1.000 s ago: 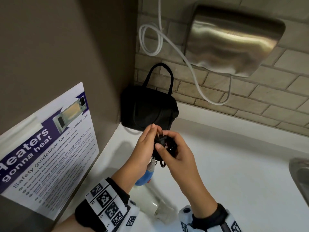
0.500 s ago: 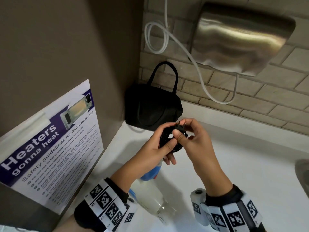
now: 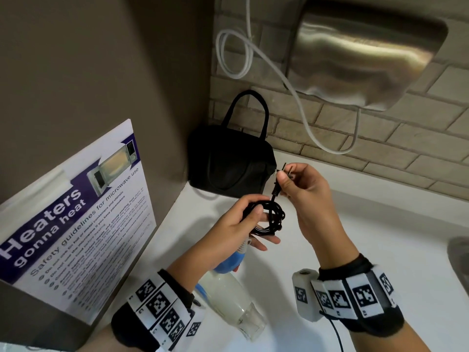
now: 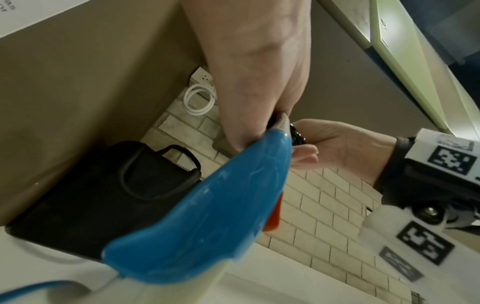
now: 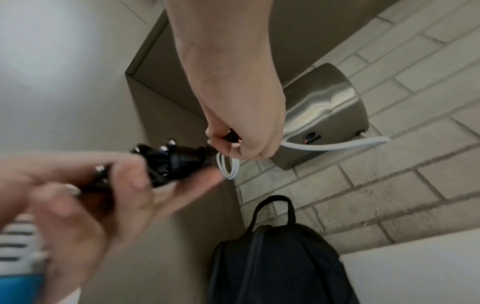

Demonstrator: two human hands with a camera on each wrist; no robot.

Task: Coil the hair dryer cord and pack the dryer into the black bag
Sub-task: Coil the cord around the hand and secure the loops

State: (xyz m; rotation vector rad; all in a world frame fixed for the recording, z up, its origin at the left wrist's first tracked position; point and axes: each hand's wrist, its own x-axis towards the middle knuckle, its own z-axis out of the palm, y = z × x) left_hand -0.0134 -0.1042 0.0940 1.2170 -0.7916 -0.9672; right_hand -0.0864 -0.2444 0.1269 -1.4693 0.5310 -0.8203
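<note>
Two hands, left hand (image 3: 236, 224) gripping coiled cord (image 3: 266, 217), right hand (image 3: 307, 189) pinching plug (image 3: 279, 179)

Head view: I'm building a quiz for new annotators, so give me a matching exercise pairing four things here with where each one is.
Things:
1. coiled cord
2. plug
3. black bag
4. hair dryer

Places:
A. standing in the corner against the brick wall
B. pinched in the right hand
C. gripped in the left hand
D. hanging below the left hand, over the white counter

Pairs: 1-C, 2-B, 3-A, 4-D
</note>
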